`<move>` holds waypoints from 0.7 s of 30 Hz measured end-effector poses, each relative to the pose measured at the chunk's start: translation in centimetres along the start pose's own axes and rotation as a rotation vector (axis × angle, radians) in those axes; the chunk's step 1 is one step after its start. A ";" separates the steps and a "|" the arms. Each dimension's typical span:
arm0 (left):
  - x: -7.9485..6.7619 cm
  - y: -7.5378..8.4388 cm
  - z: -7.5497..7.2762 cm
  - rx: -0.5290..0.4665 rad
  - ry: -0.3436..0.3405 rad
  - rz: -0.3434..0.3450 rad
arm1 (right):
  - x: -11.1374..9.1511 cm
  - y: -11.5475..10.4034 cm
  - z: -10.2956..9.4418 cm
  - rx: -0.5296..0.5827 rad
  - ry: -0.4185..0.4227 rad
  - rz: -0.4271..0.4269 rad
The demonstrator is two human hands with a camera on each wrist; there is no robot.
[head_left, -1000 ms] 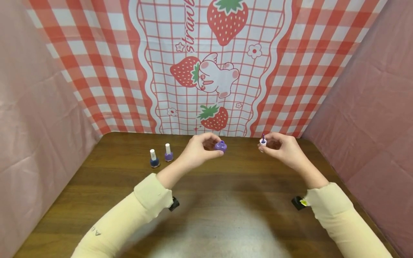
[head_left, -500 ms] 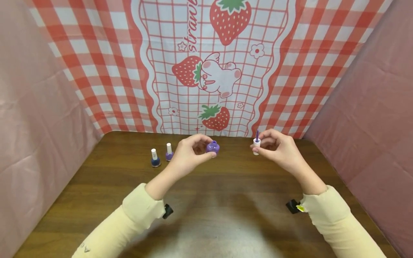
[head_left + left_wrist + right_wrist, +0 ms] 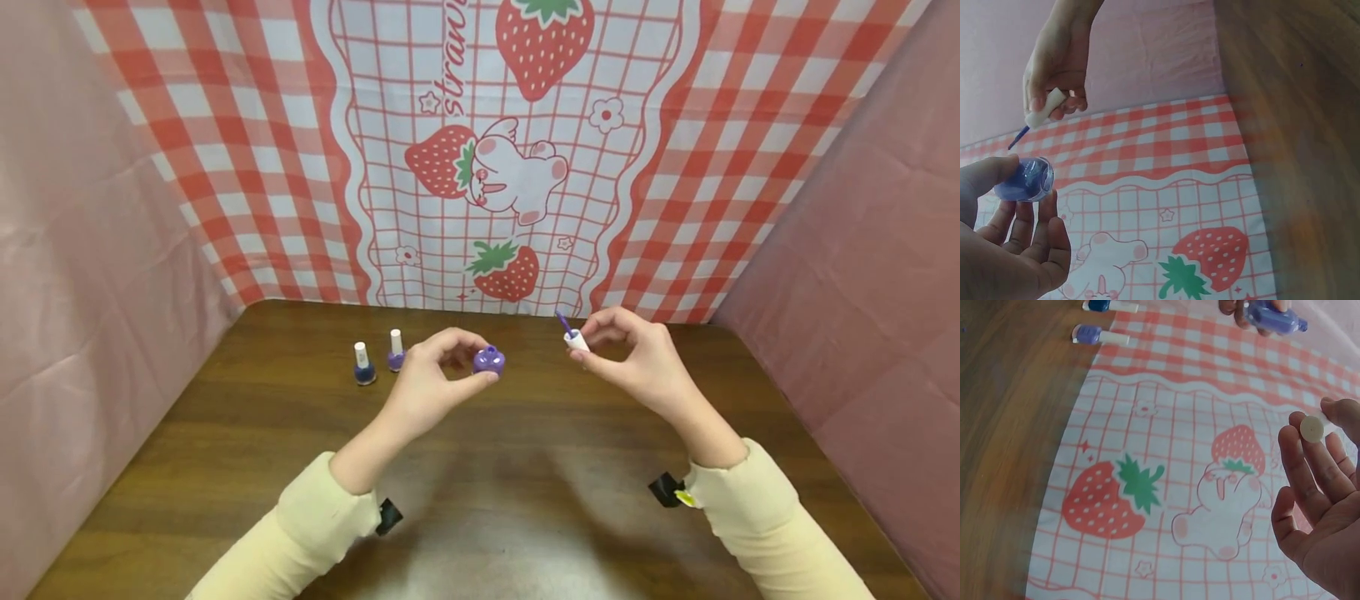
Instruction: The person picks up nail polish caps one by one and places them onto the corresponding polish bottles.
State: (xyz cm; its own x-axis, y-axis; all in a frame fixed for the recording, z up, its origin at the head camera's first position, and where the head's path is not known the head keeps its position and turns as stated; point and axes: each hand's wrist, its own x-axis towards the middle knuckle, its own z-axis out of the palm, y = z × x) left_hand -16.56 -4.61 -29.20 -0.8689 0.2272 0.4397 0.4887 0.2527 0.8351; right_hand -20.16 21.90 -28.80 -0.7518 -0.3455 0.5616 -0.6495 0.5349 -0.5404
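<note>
My left hand (image 3: 431,375) pinches an uncapped purple nail polish bottle (image 3: 489,361) between thumb and fingers, its open neck facing up. To the right, my right hand (image 3: 633,354) grips the white nail polish cap (image 3: 577,341), whose purple-coated brush (image 3: 563,322) points up and to the left. Cap and bottle are apart, a short gap between the hands. In the left wrist view the brush (image 3: 1018,137) shows just above the bottle (image 3: 1027,180). The right wrist view shows the round end of the cap (image 3: 1312,429) between thumb and fingers.
Two capped bottles stand upright left of the left hand: a dark blue polish (image 3: 364,367) and a purple polish (image 3: 396,353). A brown wooden table (image 3: 495,500) lies below. Behind it hangs a red-and-white strawberry cloth (image 3: 360,167), with pink cloth (image 3: 847,275) at the sides.
Both hands have moved toward the person, the left also to the left and the right also leftward. The brush has tipped from upright toward the left. Both keep their hold.
</note>
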 end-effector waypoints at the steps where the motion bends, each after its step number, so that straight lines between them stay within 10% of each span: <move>1: -0.1 -0.1 0.0 -0.003 0.003 0.000 | 0.0 -0.1 0.1 0.002 -0.002 -0.008; 21: -0.8 -6.7 2.1 0.052 0.048 0.050 | 0.1 -4.5 1.9 -0.070 -0.040 -0.196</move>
State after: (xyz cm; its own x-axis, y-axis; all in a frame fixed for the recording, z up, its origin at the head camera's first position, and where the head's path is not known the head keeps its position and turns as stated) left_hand -19.00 -4.53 -35.83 -0.8453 0.1957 0.4971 0.5341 0.2913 0.7936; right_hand -17.50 17.97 -27.48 -0.6165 -0.4777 0.6259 -0.7755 0.5060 -0.3777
